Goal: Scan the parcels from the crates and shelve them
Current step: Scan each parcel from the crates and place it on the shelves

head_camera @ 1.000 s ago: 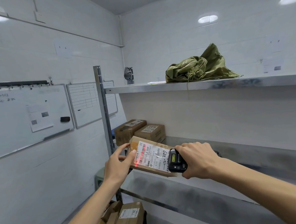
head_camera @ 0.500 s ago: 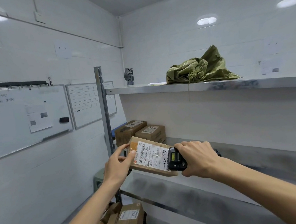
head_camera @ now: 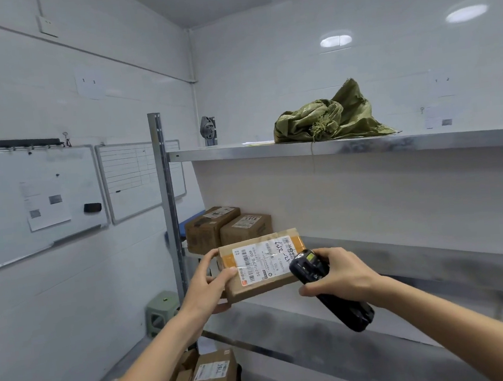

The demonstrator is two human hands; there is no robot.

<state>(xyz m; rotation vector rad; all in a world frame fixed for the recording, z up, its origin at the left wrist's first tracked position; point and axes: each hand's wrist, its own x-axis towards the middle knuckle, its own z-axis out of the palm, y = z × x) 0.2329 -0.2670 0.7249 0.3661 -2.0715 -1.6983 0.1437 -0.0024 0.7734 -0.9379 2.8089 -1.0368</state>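
Nearest the viewer, two bare forearms reach forward from the bottom of the view. Below the left arm, more cardboard boxes (head_camera: 212, 380) are stacked low down; what holds them cannot be made out.

The left hand (head_camera: 206, 285) grips a flat cardboard parcel (head_camera: 262, 265) by its left end, thumb on top at the near edge and fingers curled over the far edge, with the printed label (head_camera: 259, 262) facing up. The parcel is held in the air, level, just in front of the middle metal shelf (head_camera: 437, 260).

The right hand (head_camera: 341, 277) is wrapped around a black handheld scanner (head_camera: 325, 288), whose head lies at the parcel's right end, over the edge of the label. No scan beam is visible on the barcode.

Behind the parcel, two brown boxes (head_camera: 227, 227) sit side by side at the left end of the middle shelf. A metal upright (head_camera: 169, 214) stands at the shelf corner. Higher, a crumpled green sack (head_camera: 326, 117) rests on the top shelf (head_camera: 301, 147). On the left wall hang two whiteboards (head_camera: 28, 201), and a small green stool (head_camera: 160, 308) stands on the floor by the wall.

The likely risks: the parcel is held by one end only, so it could tip or slip as it is pushed onto the shelf; sliding it in carelessly could knock the two boxes already there.
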